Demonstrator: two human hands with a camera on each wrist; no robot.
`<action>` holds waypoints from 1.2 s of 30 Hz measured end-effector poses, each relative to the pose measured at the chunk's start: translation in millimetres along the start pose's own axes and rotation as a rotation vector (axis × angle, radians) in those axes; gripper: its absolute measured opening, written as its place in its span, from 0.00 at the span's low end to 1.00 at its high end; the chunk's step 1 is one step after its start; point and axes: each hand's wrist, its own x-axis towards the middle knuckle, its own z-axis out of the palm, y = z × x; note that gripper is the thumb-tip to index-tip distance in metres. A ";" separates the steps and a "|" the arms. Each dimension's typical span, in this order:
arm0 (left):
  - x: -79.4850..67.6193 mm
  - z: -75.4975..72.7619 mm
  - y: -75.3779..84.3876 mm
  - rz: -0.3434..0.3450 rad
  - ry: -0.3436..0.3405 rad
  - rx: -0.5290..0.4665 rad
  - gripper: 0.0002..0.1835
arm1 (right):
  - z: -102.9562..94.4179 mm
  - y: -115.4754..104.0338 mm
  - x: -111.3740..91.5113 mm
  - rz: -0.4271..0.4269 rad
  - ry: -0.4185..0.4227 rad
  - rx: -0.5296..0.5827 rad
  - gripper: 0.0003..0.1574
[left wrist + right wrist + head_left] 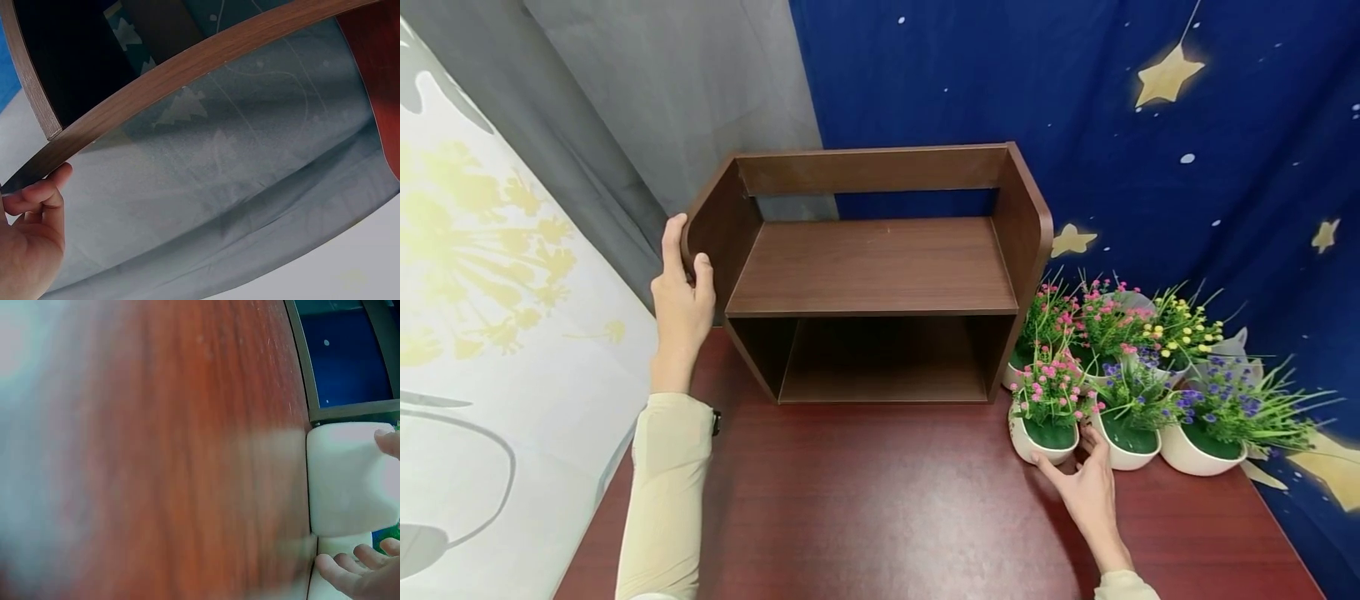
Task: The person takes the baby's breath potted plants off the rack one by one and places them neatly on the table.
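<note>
My left hand [683, 312] grips the side panel of a dark brown wooden desktop shelf [880, 267], thumb on the inner side. The left wrist view shows the fingers [53, 194] curled at the panel's edge. My right hand [1086, 492] is at a small white flowerpot with pink artificial flowers [1051, 408], standing on the table by the shelf's right side. Its thumb [389, 442] touches the pot in the right wrist view, while the loosely bent fingers [356, 569] stay apart from its wall, beside the neighbouring purple-flowered pot [1127, 433].
More potted artificial flowers stand close together on the right, including a purple one [1206, 446], a yellow one [1180, 333] and pink ones [1108, 321]. A reddish-brown table [865, 500] lies beneath. Grey [700, 75] and starry blue curtains [962, 75] hang behind.
</note>
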 end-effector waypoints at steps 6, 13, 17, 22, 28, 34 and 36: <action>0.8 0.0 -1.0 -0.019 0.001 0.003 0.26 | -9.4 -2.9 -11.6 0.034 0.006 -0.009 0.53; 1.4 -2.6 0.3 -0.026 -0.010 -0.015 0.26 | -14.9 -4.4 -22.5 0.018 -0.006 -0.019 0.47; 0.7 -2.3 -0.1 -0.027 -0.014 -0.024 0.26 | -19.8 -4.3 -27.8 0.006 -0.008 -0.026 0.45; 0.1 -1.5 -1.1 -0.025 -0.018 -0.022 0.26 | -24.0 -6.4 -31.6 -0.013 -0.010 -0.044 0.45; 0.8 -1.4 -1.2 -0.022 -0.018 0.003 0.26 | -26.4 -9.9 -37.7 -0.068 -0.005 -0.107 0.45; 2.8 0.3 0.8 -0.019 -0.024 0.017 0.26 | -29.3 -14.2 -40.7 -0.178 0.030 -0.169 0.46; 2.6 0.1 0.5 -0.020 -0.023 0.019 0.26 | -31.4 -16.7 -39.8 -0.233 0.035 -0.181 0.48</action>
